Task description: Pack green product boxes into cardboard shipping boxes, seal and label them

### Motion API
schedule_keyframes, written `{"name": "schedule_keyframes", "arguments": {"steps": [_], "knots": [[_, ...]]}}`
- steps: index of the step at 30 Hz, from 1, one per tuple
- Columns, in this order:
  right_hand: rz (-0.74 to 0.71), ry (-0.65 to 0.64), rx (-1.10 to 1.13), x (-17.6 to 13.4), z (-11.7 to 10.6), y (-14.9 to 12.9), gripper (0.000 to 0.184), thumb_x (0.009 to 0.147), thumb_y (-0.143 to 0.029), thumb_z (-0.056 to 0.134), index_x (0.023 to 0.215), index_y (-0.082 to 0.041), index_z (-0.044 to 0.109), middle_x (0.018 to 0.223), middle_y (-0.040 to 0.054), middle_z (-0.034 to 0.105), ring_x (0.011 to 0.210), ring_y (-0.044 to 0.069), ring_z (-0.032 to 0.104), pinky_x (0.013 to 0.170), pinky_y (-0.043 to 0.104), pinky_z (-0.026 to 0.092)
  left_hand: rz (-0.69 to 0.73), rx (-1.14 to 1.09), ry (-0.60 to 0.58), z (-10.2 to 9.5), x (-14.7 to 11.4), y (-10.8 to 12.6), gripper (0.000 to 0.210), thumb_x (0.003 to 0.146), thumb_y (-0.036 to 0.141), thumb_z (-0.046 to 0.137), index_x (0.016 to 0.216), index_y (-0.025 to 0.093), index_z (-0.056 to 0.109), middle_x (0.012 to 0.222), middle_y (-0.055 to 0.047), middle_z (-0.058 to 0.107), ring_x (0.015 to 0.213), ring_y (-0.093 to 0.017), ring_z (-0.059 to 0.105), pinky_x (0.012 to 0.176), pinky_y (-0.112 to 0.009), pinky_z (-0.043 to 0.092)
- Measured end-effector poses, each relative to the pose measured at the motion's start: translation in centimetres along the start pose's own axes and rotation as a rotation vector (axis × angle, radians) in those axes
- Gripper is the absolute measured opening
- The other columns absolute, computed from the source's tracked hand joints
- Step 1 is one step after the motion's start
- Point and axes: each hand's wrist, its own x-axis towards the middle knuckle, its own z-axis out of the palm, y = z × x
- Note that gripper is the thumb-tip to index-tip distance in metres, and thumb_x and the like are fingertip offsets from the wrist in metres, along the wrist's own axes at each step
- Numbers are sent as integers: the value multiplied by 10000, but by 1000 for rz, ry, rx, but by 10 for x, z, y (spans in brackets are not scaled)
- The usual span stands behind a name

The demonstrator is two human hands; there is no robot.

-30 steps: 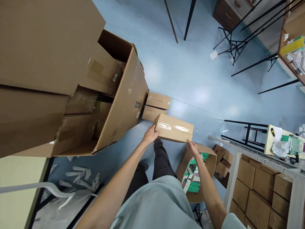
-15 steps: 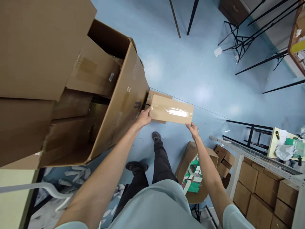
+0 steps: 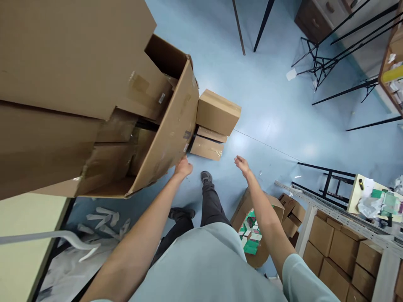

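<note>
- The left hand is at the near outer edge of the large, open, brown cardboard carton; its fingers are bent and partly hidden, so I cannot tell whether they are pressed together or touch the carton.
- The right hand is loosely spread, fingers reaching forward, in the air over the smooth light-blue floor.
- The oblong brown cardboard box with a taped top is forward of both hands, near the far corner of the large carton's outer wall. I cannot tell whether its base sits wholly on the floor or partly on its neighbour.
- On the near side of that box are two low brown cardboard boxes, side by side: a partly covered one and a nearer one with shiny tape at its right end. Their left ends are close to the carton's wall.
- Under the right forearm stands an open brown carton filled with small green-and-white packets.
- Right of it, a pale grey metal rack holds stacked brown boxes, their fronts just inside its near edge.
</note>
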Motion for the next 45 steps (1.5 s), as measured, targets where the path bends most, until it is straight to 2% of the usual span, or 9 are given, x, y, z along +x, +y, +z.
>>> {"name": "schedule_keyframes", "arguments": {"steps": [3, 6, 13, 20, 27, 30, 34, 40, 45], "knots": [[20, -42, -31, -43, -5, -3, 510, 902, -492, 841, 1309, -186, 813, 1267, 143, 831, 1124, 263, 778, 1100, 462, 576, -48, 16, -28, -3, -42, -8, 465, 1052, 423, 769, 1443, 181, 696, 1467, -156, 710, 1309, -321, 718, 1121, -559, 616], [18, -63, -62, -79, -12, -12, 372, 867, -437, 861, 1133, -177, 850, 1139, 130, 849, 1039, 255, 789, 1071, 449, 585, -60, 10, -27, -13, -73, -10, 465, 929, 295, 766, 1359, 120, 766, 1387, -263, 768, 1392, -437, 711, 1240, -541, 534], [-41, -83, -104, -113, -18, -54, 224, 848, -374, 837, 980, -194, 849, 1021, 86, 854, 1002, 239, 778, 1059, 429, 577, 39, -41, 64, -56, -107, -1, 611, 860, 324, 663, 1446, 162, 728, 1345, -228, 820, 1407, -419, 719, 1258, -509, 512], [-118, -124, -106, -119, 7, -89, 259, 843, -382, 835, 1036, -212, 862, 1081, 79, 864, 1037, 230, 782, 1076, 409, 574, 117, -108, 113, -91, -129, 2, 665, 893, 518, 732, 1474, 194, 714, 1409, -220, 796, 1395, -408, 723, 1223, -500, 537], [-159, -192, -148, -143, 43, -90, 250, 830, -388, 853, 1002, -207, 860, 1050, 73, 866, 993, 231, 788, 1037, 412, 597, 94, -172, 133, -103, -152, -20, 581, 901, 488, 721, 1409, 206, 743, 1371, -198, 817, 1376, -392, 739, 1240, -494, 523], [-189, -266, -191, -166, 70, -87, 260, 817, -418, 882, 964, -206, 849, 1021, 81, 862, 1001, 255, 798, 1001, 419, 606, 60, -228, 173, -112, -173, -48, 498, 894, 426, 688, 1337, 211, 769, 1343, -181, 833, 1391, -384, 736, 1239, -482, 528], [-250, -401, -276, -207, 124, -86, 342, 768, -466, 948, 938, -191, 837, 985, 103, 858, 979, 276, 810, 977, 434, 616, 9, -363, 292, -135, -219, -105, 408, 869, 423, 672, 1196, 217, 803, 1330, -179, 842, 1399, -384, 736, 1235, -480, 543], [-395, -651, -449, -288, 233, -80, 545, 709, -626, 982, 1033, -213, 839, 1026, 103, 869, 965, 269, 820, 1003, 447, 623, -75, -667, 591, -169, -321, -224, 387, 800, 514, 674, 1044, 231, 774, 1325, -200, 840, 1367, -404, 758, 1214, -500, 563], [-504, -879, -559, -370, 332, -68, 805, 579, -751, 1002, 1122, -178, 843, 1103, 140, 868, 1003, 279, 826, 1003, 430, 617, -110, -883, 858, -181, -411, -319, 507, 728, 659, 620, 995, 248, 752, 1315, -214, 840, 1323, -439, 770, 1185, -566, 578]]}}
